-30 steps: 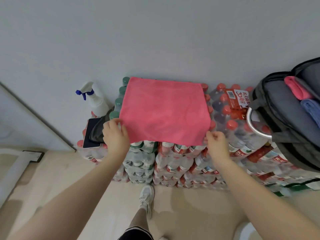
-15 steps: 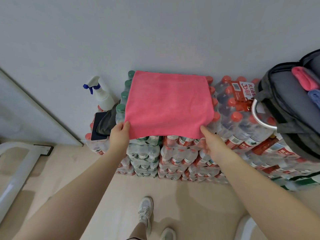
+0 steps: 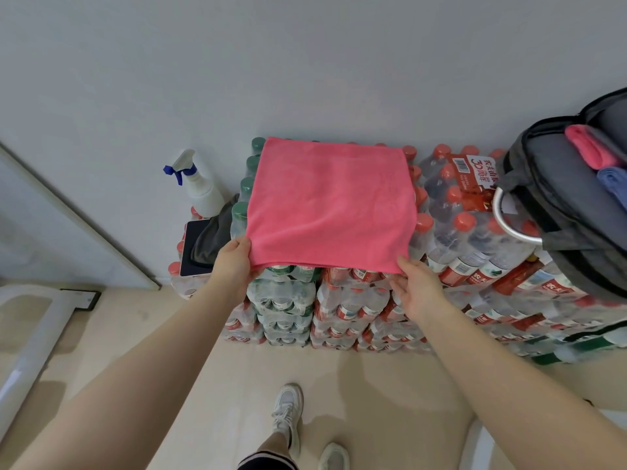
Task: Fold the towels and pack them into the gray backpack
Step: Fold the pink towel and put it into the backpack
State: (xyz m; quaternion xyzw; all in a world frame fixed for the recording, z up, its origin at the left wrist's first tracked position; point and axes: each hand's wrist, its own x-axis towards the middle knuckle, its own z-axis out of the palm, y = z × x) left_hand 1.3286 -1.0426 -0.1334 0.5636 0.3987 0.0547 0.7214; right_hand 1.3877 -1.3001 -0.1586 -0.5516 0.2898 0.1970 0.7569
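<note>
Here's the pink towel (image 3: 330, 206), spread flat across the tops of the stacked bottle packs (image 3: 342, 300), which serve as a makeshift table against the wall. The left hand (image 3: 234, 262) pinches the near left corner, thumb on top, and the right hand (image 3: 415, 288) has its fingers tucked under the near right corner, though how firmly it grips I cannot tell. The hands are well apart, one per corner, and that looks like the setup for lifting the near edge over to the far one. Off to the right the gray backpack (image 3: 556, 198) stands unzipped on the bottles, with a rolled pink towel (image 3: 588, 145) and a blue towel (image 3: 614, 183) already inside. A spray bottle (image 3: 200, 184) waits at the left.
</note>
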